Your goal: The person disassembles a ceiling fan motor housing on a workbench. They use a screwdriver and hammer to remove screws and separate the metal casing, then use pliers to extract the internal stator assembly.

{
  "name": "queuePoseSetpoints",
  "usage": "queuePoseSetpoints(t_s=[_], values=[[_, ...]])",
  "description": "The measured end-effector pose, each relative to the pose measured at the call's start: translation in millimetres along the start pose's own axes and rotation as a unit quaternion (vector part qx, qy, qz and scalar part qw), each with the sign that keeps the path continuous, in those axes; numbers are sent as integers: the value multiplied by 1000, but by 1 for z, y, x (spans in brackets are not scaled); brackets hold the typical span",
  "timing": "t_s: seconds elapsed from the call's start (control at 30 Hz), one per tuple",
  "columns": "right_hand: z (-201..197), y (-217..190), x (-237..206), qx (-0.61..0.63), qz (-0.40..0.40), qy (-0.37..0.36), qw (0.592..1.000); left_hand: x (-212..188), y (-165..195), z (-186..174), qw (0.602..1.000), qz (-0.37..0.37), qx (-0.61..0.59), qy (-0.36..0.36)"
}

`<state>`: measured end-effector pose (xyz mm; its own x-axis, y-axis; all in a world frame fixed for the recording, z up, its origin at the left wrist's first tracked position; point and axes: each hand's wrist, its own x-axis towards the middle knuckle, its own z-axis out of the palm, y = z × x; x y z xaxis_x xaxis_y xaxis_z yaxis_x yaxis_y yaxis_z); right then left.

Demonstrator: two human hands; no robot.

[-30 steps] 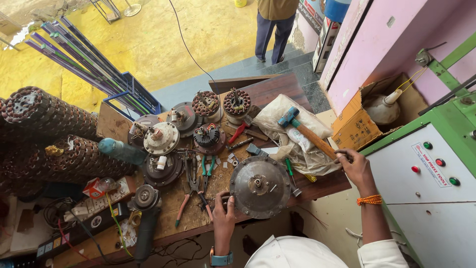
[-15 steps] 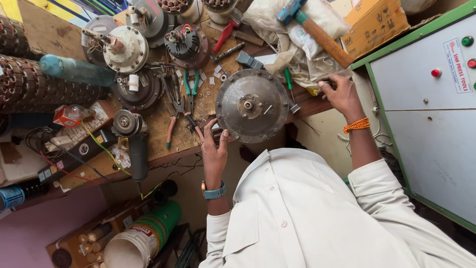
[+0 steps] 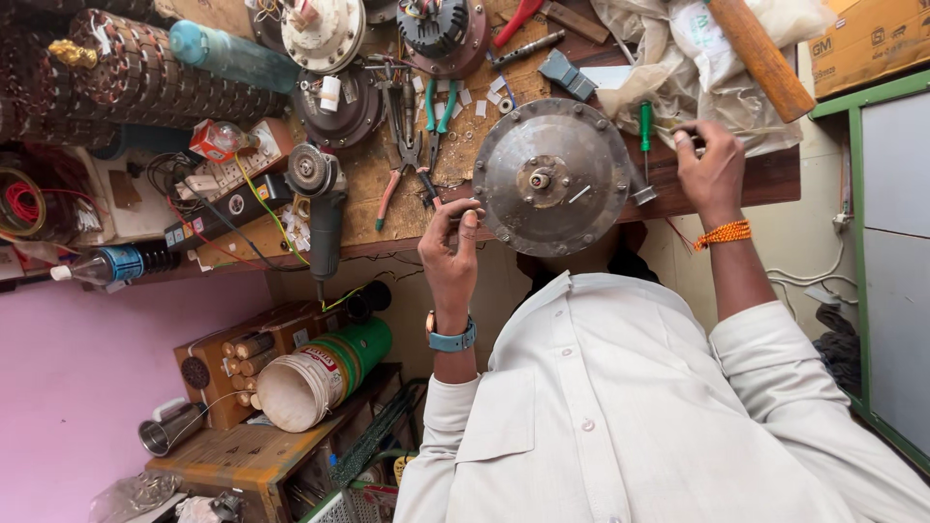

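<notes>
L hand [image 3: 451, 254] pinched on round metal motor cover [image 3: 552, 177] rim, R hand [image 3: 710, 167] gripping green screwdriver [image 3: 646, 126].

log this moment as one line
left hand: at round motor cover rim | right hand: pinching small part beside green screwdriver | workbench

Soft, even daylight; the bench [image 3: 407, 184] is bright and sharp, shadows faint. Wide-angle lens bends the edges; dim under the bench, no glare.
</notes>
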<state>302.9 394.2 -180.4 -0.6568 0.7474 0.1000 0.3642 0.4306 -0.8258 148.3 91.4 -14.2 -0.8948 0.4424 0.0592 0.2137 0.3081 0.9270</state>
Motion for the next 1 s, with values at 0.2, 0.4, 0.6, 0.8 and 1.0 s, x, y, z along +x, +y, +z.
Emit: queuePoseSetpoints(t_s=[0.2, 0.4, 0.6, 0.8, 1.0], values=[[-17, 13, 16, -11, 15, -34, 999, 0, 11, 5, 999, 25, 21, 7], [-26, 21, -21, -205, 40, 31, 977, -18, -1, -6, 999, -23, 17, 45], [-7, 15, -42, -224, 29, 34, 974, -37, -9, -3, 996, -51, 46, 56], [2, 7, -36, -177, 33, 75, 981, -19, -5, 8, 998, -54, -2, 9], [-44, 6, -75, -136, -45, 158, 977, 14, -1, 6, 995, 67, 70, 6]])
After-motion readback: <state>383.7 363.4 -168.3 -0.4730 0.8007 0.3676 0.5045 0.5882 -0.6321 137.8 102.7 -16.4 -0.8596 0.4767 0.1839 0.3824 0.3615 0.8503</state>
